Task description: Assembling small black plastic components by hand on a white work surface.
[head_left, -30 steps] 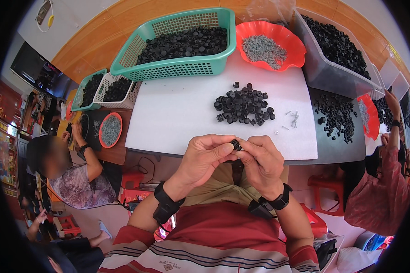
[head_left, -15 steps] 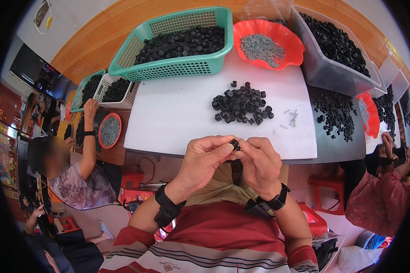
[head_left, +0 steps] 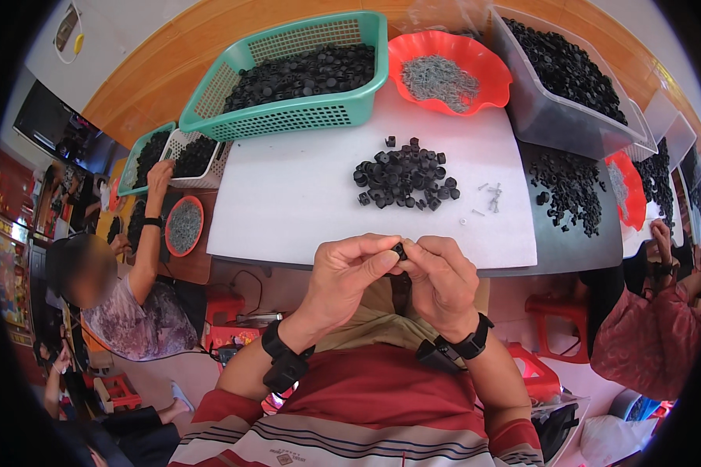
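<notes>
A small black plastic piece (head_left: 399, 251) is pinched between my two hands, just off the table's front edge. My left hand (head_left: 349, 272) grips it from one side with thumb and forefinger. From the other side my right hand (head_left: 442, 279) closes on it, fingers curled; its fingertips partly cover the piece. Beyond them, a heap of black plastic caps (head_left: 405, 175) lies on the white foam sheet (head_left: 288, 194). Several loose screws (head_left: 494, 198) are scattered to the right of that heap, near a small pale round part (head_left: 463, 222).
At the back stand a green basket (head_left: 288, 115) of black caps, a red dish (head_left: 494, 89) of screws and a clear tub (head_left: 553, 124) of black parts. Small black parts (head_left: 568, 191) spread over the dark tabletop at right. Co-workers (head_left: 144, 311) sit left and right.
The whole view has shifted slightly, moving the table's contents a little to the left. Both hands keep their pinch on the black piece, with only slight finger movement.
</notes>
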A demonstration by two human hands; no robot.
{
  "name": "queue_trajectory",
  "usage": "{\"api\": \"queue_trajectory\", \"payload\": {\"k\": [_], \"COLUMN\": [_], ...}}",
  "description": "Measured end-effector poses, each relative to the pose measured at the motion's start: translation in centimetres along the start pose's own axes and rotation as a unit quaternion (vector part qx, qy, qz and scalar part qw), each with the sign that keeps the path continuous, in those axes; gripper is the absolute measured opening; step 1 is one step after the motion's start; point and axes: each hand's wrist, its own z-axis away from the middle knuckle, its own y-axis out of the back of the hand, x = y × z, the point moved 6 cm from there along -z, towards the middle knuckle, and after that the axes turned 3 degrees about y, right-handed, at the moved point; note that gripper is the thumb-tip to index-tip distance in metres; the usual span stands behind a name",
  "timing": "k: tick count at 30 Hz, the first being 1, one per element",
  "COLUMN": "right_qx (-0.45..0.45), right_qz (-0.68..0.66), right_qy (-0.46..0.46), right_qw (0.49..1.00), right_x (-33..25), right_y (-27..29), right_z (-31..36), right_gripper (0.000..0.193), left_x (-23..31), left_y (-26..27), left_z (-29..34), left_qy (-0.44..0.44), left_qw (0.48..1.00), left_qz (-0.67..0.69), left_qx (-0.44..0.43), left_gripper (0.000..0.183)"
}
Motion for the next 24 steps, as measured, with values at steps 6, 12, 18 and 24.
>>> {"api": "queue_trajectory", "payload": {"k": [6,12,18,24], "right_qx": [-0.002,0.006,0.000,-0.027], "right_qz": [0.003,0.023,0.040,0.063], "right_qy": [-0.003,-0.003,0.014,0.056], "right_qw": [1.000,1.000,0.999,0.996], "right_x": [-0.4,-0.6,-0.6,-0.8], "right_y": [0.4,0.7,0.8,1.0], "right_z": [-0.4,-0.4,-0.1,-0.1], "right_gripper": [0.041,0.039,0.038,0.038], "left_x": [0.0,-0.2,-0.2,-0.1], "left_y": [-0.2,-0.6,-0.8,-1.4], "left_z": [0.1,0.4,0.7,1.0], "left_qy": [-0.003,0.000,-0.002,-0.002], "left_qw": [1.000,1.000,1.000,1.000], "left_qz": [-0.007,0.015,0.028,0.006], "left_qx": [-0.010,0.002,0.004,0.002], "left_gripper": [0.023,0.023,0.021,0.020]}}
